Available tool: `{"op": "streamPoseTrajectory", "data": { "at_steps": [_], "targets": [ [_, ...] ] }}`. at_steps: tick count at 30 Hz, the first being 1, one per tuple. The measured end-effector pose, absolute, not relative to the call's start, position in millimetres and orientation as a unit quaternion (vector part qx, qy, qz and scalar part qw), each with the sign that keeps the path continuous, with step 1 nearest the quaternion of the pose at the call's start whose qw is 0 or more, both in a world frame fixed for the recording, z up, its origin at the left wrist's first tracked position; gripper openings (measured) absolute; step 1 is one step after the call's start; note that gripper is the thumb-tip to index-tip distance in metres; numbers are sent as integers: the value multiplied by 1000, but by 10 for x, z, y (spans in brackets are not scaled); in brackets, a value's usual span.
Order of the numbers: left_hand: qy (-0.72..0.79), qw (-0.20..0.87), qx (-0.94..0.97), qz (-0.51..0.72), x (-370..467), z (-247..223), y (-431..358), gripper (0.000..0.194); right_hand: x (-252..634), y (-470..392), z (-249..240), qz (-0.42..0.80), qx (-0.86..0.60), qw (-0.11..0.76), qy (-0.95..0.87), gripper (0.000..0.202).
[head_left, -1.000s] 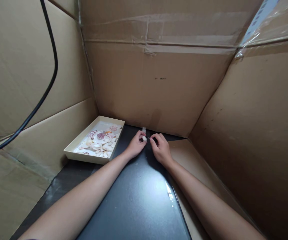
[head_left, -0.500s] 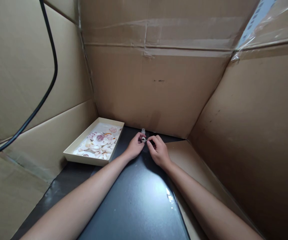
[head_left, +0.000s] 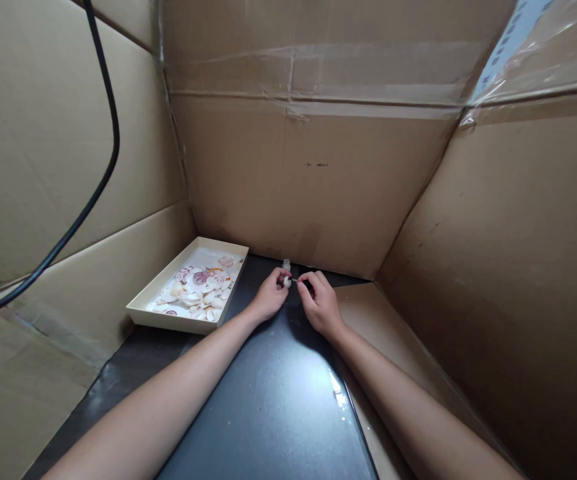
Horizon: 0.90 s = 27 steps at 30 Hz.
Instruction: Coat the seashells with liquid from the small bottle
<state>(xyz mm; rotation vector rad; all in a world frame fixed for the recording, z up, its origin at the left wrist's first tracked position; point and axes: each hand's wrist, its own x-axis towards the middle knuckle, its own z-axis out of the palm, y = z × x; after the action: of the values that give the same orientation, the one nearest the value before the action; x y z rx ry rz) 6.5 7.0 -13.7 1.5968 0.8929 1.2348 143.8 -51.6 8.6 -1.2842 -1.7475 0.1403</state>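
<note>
My left hand point(head_left: 271, 295) is closed on a small white shell point(head_left: 287, 282), pinched at the fingertips. Facing it, my right hand point(head_left: 319, 300) pinches a thin short stick point(head_left: 295, 280), whose tip points at the shell; whether they touch is too small to tell. Just behind my left fingertips stands a small clear bottle point(head_left: 287, 263), its lower part hidden by the hand. To the left of my left hand, a cream tray point(head_left: 168, 320) holds many white and purplish shells point(head_left: 201, 283).
A dark glossy table point(head_left: 258, 400) lies under my hands. Cardboard walls point(head_left: 288, 187) close it in at the back and both sides. A flat cardboard sheet point(head_left: 363, 313) lies on the right. One black cable point(head_left: 113, 133) hangs at the left.
The shell has turned in my left fingers, its hollow less visible now. My right hand and the stick have shifted very slightly right. Bottle and tray stay put.
</note>
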Motion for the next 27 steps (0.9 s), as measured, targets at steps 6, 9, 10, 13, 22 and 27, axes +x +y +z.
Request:
{"op": "streamPoseTrajectory", "data": {
  "at_steps": [6,9,10,13,22,27],
  "targets": [
    [364,455,645,494,68,-110,51,21,1444,-504,68,66,-538,466,-700,18],
    [363,459,646,490,64,-112,53,23,1457,-494,64,72,-526,480,-699,19],
    [361,461,646,490,62,-113,54,23,1459,-494,65,76,-513,483,-706,20],
    [358,460,648,490,56,-106,53,23,1454,-497,69,81,-496,480,-719,21],
    [359,455,650,492,49,-112,60,20,1425,-506,79,86,-500,481,-715,16],
    [367,458,638,499,51,-127,86,23,1430,-481,59,70,-550,459,-694,16]
  ]
}}
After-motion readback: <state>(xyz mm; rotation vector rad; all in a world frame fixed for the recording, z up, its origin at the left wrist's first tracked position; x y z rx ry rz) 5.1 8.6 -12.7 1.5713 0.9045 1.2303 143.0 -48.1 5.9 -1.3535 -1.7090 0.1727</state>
